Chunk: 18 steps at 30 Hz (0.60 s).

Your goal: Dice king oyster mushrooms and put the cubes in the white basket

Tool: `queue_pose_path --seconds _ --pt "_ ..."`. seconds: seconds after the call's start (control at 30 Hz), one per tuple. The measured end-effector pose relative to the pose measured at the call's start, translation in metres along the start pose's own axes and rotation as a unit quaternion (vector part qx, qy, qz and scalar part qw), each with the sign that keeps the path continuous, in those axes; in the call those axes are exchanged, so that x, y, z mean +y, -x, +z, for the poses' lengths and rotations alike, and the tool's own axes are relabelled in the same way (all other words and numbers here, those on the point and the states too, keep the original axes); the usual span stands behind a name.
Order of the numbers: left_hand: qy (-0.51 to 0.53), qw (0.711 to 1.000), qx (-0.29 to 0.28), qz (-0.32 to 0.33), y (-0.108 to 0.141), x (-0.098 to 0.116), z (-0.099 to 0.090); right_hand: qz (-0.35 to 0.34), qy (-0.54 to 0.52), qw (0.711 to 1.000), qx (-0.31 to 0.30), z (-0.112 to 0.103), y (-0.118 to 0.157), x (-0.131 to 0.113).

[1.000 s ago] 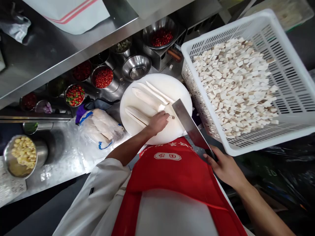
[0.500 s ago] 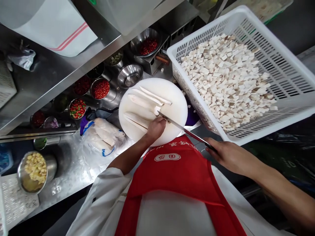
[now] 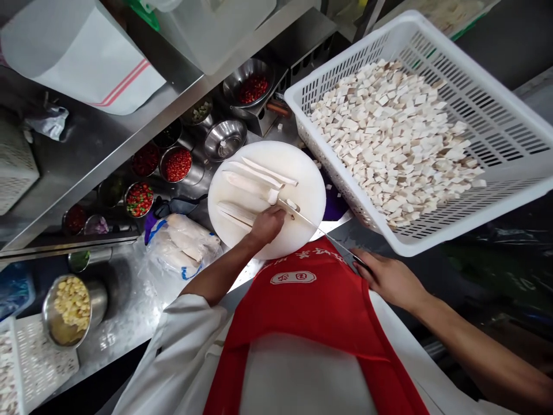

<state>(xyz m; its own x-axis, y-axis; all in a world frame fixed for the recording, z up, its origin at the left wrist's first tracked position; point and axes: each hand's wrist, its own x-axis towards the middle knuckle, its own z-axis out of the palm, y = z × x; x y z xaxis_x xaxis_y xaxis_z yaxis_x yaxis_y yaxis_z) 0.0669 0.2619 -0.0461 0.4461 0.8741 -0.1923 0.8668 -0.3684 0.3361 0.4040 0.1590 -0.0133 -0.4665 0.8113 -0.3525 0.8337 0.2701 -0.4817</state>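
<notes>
A round white cutting board (image 3: 302, 167) carries long pale mushroom slices (image 3: 248, 185), probably king oyster mushroom. My right hand (image 3: 386, 279) is wrapped round the dark handle of a long knife (image 3: 317, 226). Its blade reaches up and left across the board, the tip close to the slices' cut ends. Small pale cut pieces (image 3: 292, 204) lie at the blade near its tip. My left hand (image 3: 268, 225) is closed, its fingers curled down at the right end of the lower slices, beside the blade. The fingertips are partly hidden.
At right, a white slotted basket (image 3: 496, 167) holds many diced pale pieces. A plastic bag of whole mushrooms (image 3: 184, 245) lies left of the board. Metal bowls, one with chopped red chillies (image 3: 178, 165), stand behind. A steel shelf edge (image 3: 129, 135) overhangs them.
The knife tip has shifted slightly down and right, and a pale piece now shows at the blade. My right hand has moved a little left and down. The whole view has shifted slightly.
</notes>
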Motion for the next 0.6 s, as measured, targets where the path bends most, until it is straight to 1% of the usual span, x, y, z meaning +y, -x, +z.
queue_pose_path --seconds 0.07,0.1,0.2,0.23,0.27,0.3,0.33,0.4,0.43,0.47,0.5,0.53,0.6 --pt "-0.001 1.000 0.016 -0.006 -0.005 -0.008 -0.010 0.017 0.018 1.000 0.002 -0.003 0.002 -0.001" --pt "0.005 0.999 0.032 -0.015 -0.008 -0.013 -0.017 0.023 0.029 0.999 0.001 -0.005 0.003 -0.002" --pt "0.046 0.995 0.077 -0.050 -0.027 -0.024 -0.047 0.022 0.061 0.998 -0.006 -0.009 0.004 -0.002" --pt "0.065 0.994 0.078 -0.045 -0.037 -0.026 -0.056 0.019 0.070 0.997 -0.009 -0.010 0.003 -0.002" --pt "0.083 0.995 0.056 -0.022 -0.047 -0.025 -0.062 0.015 0.079 0.997 -0.012 -0.010 0.002 -0.002" --pt "0.099 0.995 0.011 0.019 -0.058 -0.022 -0.066 0.011 0.087 0.996 -0.014 -0.010 0.000 -0.002" --pt "0.105 0.991 -0.053 0.065 -0.070 -0.018 -0.067 0.008 0.094 0.995 -0.015 -0.010 -0.002 -0.003" --pt "0.084 0.967 -0.200 0.133 -0.093 -0.008 -0.060 0.001 0.107 0.994 -0.018 -0.011 -0.003 -0.004" --pt "0.063 0.953 -0.258 0.148 -0.102 -0.004 -0.055 -0.001 0.112 0.994 -0.019 -0.012 -0.003 -0.005" --pt "0.042 0.943 -0.293 0.150 -0.111 -0.001 -0.049 -0.003 0.114 0.993 -0.019 -0.013 0.000 -0.004" --pt "0.029 0.940 -0.304 0.149 -0.117 0.000 -0.044 -0.005 0.111 0.994 -0.019 -0.015 0.004 -0.003" --pt "0.024 0.942 -0.299 0.151 -0.121 -0.001 -0.041 -0.007 0.100 0.995 -0.018 -0.017 0.011 0.000" --pt "0.031 0.948 -0.271 0.162 -0.123 -0.008 -0.038 -0.013 0.051 0.999 -0.015 -0.021 0.028 0.009"
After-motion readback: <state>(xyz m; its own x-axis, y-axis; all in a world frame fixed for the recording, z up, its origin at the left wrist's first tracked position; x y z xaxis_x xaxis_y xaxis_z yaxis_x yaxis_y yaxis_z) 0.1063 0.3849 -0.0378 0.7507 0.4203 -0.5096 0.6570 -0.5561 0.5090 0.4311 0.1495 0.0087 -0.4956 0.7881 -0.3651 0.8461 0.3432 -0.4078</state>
